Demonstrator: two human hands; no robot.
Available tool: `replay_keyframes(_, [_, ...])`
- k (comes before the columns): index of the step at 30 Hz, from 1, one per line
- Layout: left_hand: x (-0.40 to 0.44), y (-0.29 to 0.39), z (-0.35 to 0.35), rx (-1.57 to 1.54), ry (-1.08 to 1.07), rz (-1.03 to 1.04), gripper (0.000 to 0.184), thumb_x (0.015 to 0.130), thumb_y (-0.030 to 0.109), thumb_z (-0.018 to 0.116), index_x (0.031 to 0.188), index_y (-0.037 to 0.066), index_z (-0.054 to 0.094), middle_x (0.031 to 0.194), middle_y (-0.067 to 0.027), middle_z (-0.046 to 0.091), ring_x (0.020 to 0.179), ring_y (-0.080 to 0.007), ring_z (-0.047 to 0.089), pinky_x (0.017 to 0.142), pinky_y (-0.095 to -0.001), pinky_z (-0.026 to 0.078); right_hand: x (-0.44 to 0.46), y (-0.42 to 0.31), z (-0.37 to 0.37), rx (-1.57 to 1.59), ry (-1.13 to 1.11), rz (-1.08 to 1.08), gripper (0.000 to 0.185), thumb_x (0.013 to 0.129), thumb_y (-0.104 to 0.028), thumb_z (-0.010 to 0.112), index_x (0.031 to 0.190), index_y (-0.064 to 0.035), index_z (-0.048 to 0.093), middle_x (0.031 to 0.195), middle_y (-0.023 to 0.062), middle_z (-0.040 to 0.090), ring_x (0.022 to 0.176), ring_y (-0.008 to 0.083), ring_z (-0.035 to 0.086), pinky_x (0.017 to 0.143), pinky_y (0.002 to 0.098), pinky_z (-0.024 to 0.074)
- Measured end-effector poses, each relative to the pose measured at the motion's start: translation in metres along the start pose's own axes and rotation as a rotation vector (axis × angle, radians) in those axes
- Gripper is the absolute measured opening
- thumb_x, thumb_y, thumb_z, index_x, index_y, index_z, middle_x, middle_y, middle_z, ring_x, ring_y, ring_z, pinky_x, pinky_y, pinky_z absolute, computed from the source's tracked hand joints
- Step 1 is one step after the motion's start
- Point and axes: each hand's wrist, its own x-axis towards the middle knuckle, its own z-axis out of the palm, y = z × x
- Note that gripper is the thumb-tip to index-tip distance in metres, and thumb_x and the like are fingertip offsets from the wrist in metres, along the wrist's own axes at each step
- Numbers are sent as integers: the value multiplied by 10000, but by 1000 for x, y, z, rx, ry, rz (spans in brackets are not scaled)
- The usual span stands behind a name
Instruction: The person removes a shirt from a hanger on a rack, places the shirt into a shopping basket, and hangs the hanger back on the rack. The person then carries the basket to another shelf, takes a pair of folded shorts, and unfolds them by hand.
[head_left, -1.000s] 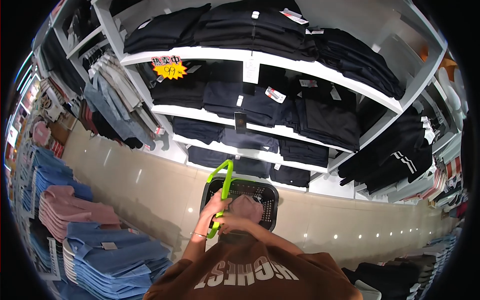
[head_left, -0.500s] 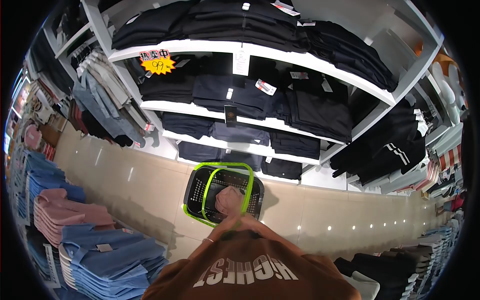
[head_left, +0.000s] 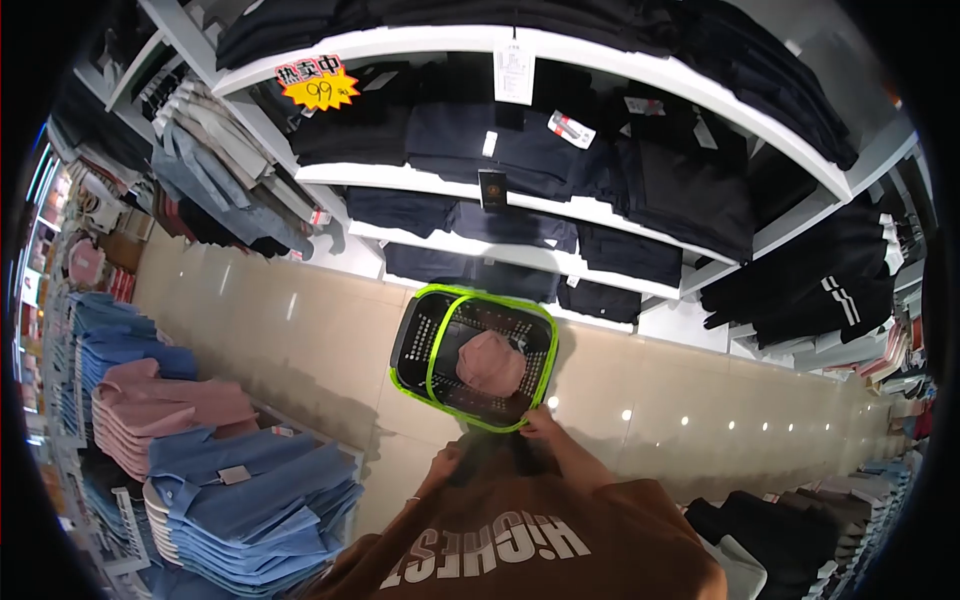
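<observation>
A black shopping basket (head_left: 412, 345) with lime-green handles is in front of my body. Inside it lies a pink cap (head_left: 490, 364). My right hand (head_left: 538, 422) is closed on the green handle (head_left: 549, 375) at the basket's near right corner. Lower and to the left, my left hand (head_left: 445, 461) is apart from the basket, close to my brown shirt (head_left: 530, 540). Its fingers look loosely curled, and whatever may be in them is hidden.
Shelves (head_left: 440, 172) of folded dark trousers (head_left: 490, 145) stand ahead, under a yellow price sign (head_left: 318, 84). Black garments (head_left: 810, 280) hang at the right. Stacked blue shirts (head_left: 255, 500) and pink shirts (head_left: 165, 400) are at the left, beside the tiled floor (head_left: 640, 395).
My hands were together over the basket's near side; now the left has come away and the right is at the near right corner. One green handle has swung down towards the rim.
</observation>
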Motion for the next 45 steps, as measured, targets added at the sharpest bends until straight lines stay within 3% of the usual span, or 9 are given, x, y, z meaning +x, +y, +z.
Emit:
replay_keyframes(2, [-18,-1,1,41,-24,-48,409,791,351,567,953,-22,616,888,-207,645,858,-308,638,763,-383,484,35,25,-13,138,31,30,472,740,-17,543,1179,-69,377,977,174,528,692,337,618,546,432,552])
replay_keyframes(4, [-47,52,-13,54,-57,-115,426,794,373,566,944,-22,617,869,-209,644,840,-314,640,748,-386,481,41,30,-17,221,79,114,413,757,-32,541,1140,-73,391,946,138,513,677,306,611,557,400,551])
replay_keyframes(13, [-54,58,-13,2,-110,-107,384,769,287,605,985,-31,616,888,-167,659,856,-231,632,757,-324,479,34,22,-25,329,184,137,254,762,-113,586,988,-53,486,897,95,524,719,263,605,625,393,546])
replay_keyframes(21, [-70,94,6,118,-83,-255,400,766,334,614,946,-22,620,906,-196,652,893,-280,638,766,-353,478,51,28,-30,553,157,179,342,729,-95,624,1024,-62,454,922,102,517,752,271,603,635,394,538])
replay_keyframes(27, [-74,90,5,69,-51,-263,392,759,324,618,955,-15,629,913,-199,651,904,-285,637,780,-356,477,65,24,-28,715,153,239,447,735,-98,635,1123,-74,414,1171,139,398,878,293,564,691,400,527])
replay_keyframes(33, [-67,110,-4,103,-68,-346,390,766,313,603,968,-19,625,912,-200,650,907,-294,634,780,-359,476,63,16,-31,778,115,267,511,742,-110,637,1182,-90,378,1229,157,365,873,290,553,701,408,526])
replay_keyframes(36, [-68,118,-7,145,-74,-363,386,773,319,593,965,-15,625,905,-197,650,904,-301,633,774,-368,476,58,20,-33,790,122,221,397,755,-133,638,1085,-77,424,1062,143,425,862,317,558,740,450,518])
replay_keyframes(42, [-71,135,-13,239,-66,-302,359,786,317,583,955,3,631,880,-197,650,889,-303,635,757,-381,479,43,29,-36,737,188,209,464,769,-126,597,1173,-45,385,1148,160,440,815,293,575,715,424,528])
replay_keyframes(45, [-72,118,-17,167,-61,-275,448,827,416,519,932,-4,634,855,-230,637,853,-332,635,742,-410,477,20,37,-39,618,184,178,272,799,-139,546,1010,21,485,940,144,542,768,279,592,690,421,532])
